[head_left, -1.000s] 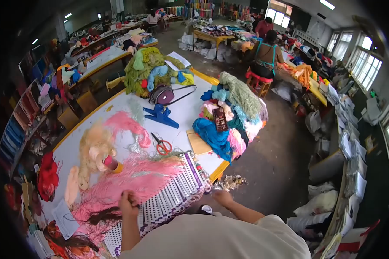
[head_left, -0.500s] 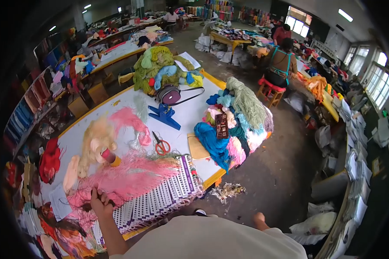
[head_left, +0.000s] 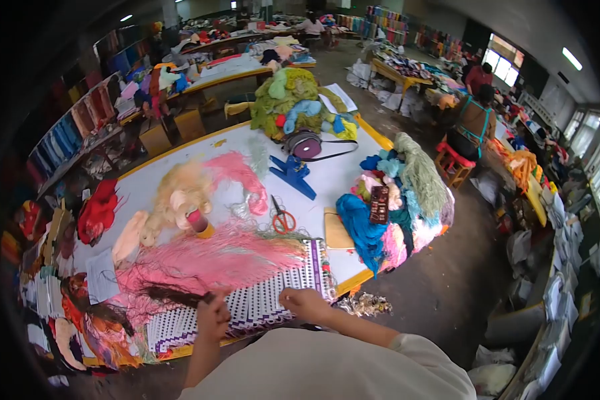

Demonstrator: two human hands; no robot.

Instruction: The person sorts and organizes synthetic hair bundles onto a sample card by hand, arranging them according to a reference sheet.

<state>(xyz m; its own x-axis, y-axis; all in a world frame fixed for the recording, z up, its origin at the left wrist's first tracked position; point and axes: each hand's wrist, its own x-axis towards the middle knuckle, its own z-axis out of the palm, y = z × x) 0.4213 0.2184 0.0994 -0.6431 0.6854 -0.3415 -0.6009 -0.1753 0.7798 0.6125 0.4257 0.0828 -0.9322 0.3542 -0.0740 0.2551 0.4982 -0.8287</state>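
A dark brown bundle of thread trails leftward from my left hand, whose fingers are closed on its end above the near edge of the table. A short way to the right, my right hand has its fingers curled together over the punched cards; whatever they hold, if anything, is too small to make out. Beneath both hands lie white cards with rows of holes and purple ends. Pink threads fan out from these cards across the white table.
Orange-handled scissors, a thread cone and a blue plastic object lie beyond the threads. Heaped yarn skeins and a phone-like brown case are at the right. A person sits on a stool farther back.
My left hand has moved right, drawing the dark thread bundle up over the cards. My right hand has come from beside my body to the cards. The view has shifted left.
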